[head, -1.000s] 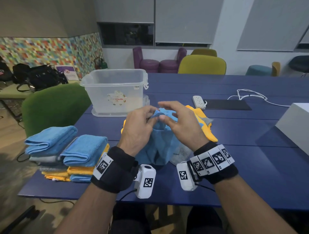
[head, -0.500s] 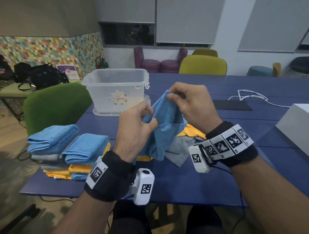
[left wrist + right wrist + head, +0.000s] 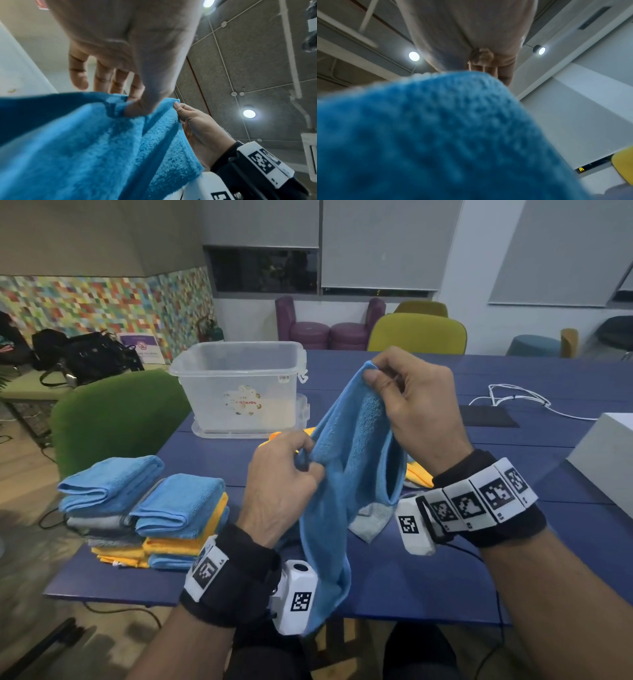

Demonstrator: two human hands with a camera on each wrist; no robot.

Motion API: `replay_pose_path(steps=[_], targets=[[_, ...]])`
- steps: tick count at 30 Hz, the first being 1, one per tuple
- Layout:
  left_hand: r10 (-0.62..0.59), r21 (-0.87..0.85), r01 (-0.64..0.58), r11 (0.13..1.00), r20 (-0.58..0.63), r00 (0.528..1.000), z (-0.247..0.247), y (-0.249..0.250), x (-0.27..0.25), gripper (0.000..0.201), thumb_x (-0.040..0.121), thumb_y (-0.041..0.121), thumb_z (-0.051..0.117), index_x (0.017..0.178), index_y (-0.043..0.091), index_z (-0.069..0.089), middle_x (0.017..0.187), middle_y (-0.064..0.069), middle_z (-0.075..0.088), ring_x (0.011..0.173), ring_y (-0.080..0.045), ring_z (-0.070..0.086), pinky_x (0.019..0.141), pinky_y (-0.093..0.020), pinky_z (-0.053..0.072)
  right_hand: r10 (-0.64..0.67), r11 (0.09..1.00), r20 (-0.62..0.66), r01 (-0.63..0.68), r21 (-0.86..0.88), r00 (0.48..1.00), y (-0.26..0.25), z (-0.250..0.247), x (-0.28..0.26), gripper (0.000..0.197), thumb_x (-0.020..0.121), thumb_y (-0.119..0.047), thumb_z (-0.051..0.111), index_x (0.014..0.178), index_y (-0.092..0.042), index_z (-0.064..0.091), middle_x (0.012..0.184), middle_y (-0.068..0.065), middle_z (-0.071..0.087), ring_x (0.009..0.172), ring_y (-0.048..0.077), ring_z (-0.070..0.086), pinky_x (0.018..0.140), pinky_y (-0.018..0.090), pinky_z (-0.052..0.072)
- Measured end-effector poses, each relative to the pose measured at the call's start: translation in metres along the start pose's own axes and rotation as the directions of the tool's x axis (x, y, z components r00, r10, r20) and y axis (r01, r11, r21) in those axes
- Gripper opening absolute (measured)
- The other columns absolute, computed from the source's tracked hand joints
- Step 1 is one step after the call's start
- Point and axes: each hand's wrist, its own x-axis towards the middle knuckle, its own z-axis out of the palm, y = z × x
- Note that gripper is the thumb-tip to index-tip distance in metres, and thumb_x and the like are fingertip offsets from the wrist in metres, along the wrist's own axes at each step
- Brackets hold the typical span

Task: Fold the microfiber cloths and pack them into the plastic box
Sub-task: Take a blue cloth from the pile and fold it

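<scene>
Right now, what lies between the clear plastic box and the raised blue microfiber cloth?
In the head view, only bare blue table and one yellow cloth edge lie between box and cloth.

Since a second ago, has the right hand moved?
Yes. The right hand, pinching the blue cloth, has risen and shifted right: against the plastic box it now sits level with the box wall, not below its base.

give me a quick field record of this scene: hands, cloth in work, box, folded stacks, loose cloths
left hand: pinches lower edge of blue cloth
right hand: pinches its top corner, raised
blue cloth: unfolded, hangs in the air above the table
plastic box: open, far left on table, looks empty
folded stacks: two, blue, grey and yellow, near left edge
loose cloths: yellow and grey behind the blue one
</scene>
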Motion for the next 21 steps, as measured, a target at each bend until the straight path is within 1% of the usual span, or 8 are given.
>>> replay_pose_path(steps=[4,8,10,13,15,17,19,21], targets=[[0.045,-0.105,-0.026,0.994,0.179,0.983,0.016,-0.008,-0.014,0.023,0.076,0.04,0.068,0.087,0.02,0.068,0.084,0.007,0.062,0.08,-0.009,0.056,0.072,-0.029,0.044,0.052,0.998,-0.015,-0.052,0.04,0.999,0.002,-0.002,-0.001,0.018,0.1,-0.027,0.058,0.083,-0.022,0.057,0.065,-0.006,0.053,0.063,0.016,0.047,0.062,0.038,0.043],[0.018,-0.021,-0.012,1.0,0.296,0.955,0.033,-0.027,-0.03,0.033,0.082,0.048,0.064,0.081,0.015,0.067,0.08,0.001,0.058,0.075,-0.018,0.057,0.069,-0.046,0.047,0.077,0.993,-0.023,-0.074,0.095,0.997,0.007,-0.008,-0.003,0.021,0.101,-0.028,0.058,0.086,-0.013,0.061,0.073,0.004,0.059,0.069,0.026,0.052,0.067,0.048,0.048],[-0.006,0.011,0.002,1.0,0.321,0.947,0.038,-0.038,-0.038,0.036,0.084,0.047,0.061,0.076,0.012,0.065,0.076,0.001,0.057,0.072,-0.018,0.055,0.068,-0.048,0.046,0.09,0.992,-0.042,-0.086,0.096,0.995,0.012,-0.015,-0.002,0.021,0.101,-0.027,0.058,0.088,-0.012,0.062,0.075,0.004,0.061,0.072,0.028,0.055,0.069,0.047,0.049],[-0.044,0.052,0.028,0.998,0.337,0.94,0.044,-0.053,-0.051,0.035,0.085,0.046,0.06,0.072,0.013,0.061,0.074,0.002,0.057,0.072,-0.017,0.054,0.069,-0.047,0.046,0.126,0.988,-0.086,-0.117,0.102,0.988,0.024,-0.026,0.0,0.019,0.1,-0.028,0.059,0.087,-0.014,0.062,0.073,-0.006,0.06,0.07,0.016,0.054,0.069,0.038,0.049],[-0.078,0.05,0.064,0.997,0.374,0.924,0.047,-0.06,-0.058,0.03,0.084,0.044,0.06,0.073,0.016,0.062,0.079,0.001,0.059,0.077,-0.019,0.057,0.071,-0.046,0.049,0.151,0.985,-0.112,-0.139,0.106,0.982,0.033,-0.032,-0.001,0.015,0.1,-0.028,0.06,0.088,-0.019,0.063,0.072,-0.011,0.059,0.07,0.007,0.051,0.067,0.033,0.045],[-0.078,0.043,0.067,0.997,0.415,0.906,0.048,-0.063,-0.065,0.026,0.084,0.039,0.059,0.078,0.015,0.064,0.083,-0.001,0.059,0.081,-0.019,0.058,0.074,-0.047,0.048,0.182,0.978,-0.136,-0.165,0.128,0.974,0.043,-0.038,-0.003,0.017,0.099,-0.031,0.06,0.09,-0.018,0.064,0.076,0.002,0.064,0.072,0.011,0.054,0.067,0.038,0.046],[-0.065,-0.015,0.078,0.997,0.395,0.916,0.046,-0.068,-0.072,0.018,0.087,0.03,0.06,0.08,0.013,0.062,0.082,0.001,0.058,0.079,-0.015,0.056,0.074,-0.044,0.048,0.215,0.971,-0.155,-0.193,0.144,0.964,0.052,-0.044,-0.007,0.019,0.099,-0.033,0.059,0.092,-0.016,0.065,0.083,0.013,0.067,0.074,0.015,0.055,0.069,0.041,0.048],[-0.097,-0.119,0.144,0.982,0.338,0.936,0.04,-0.073,-0.075,0.011,0.094,0.018,0.062,0.084,0.019,0.061,0.08,0.008,0.061,0.075,-0.008,0.056,0.07,-0.031,0.046,0.257,0.961,-0.173,-0.234,0.146,0.951,0.062,-0.052,-0.014,0.021,0.099,-0.034,0.059,0.093,-0.015,0.065,0.085,0.019,0.066,0.073,0.017,0.054,0.068,0.041,0.047]])
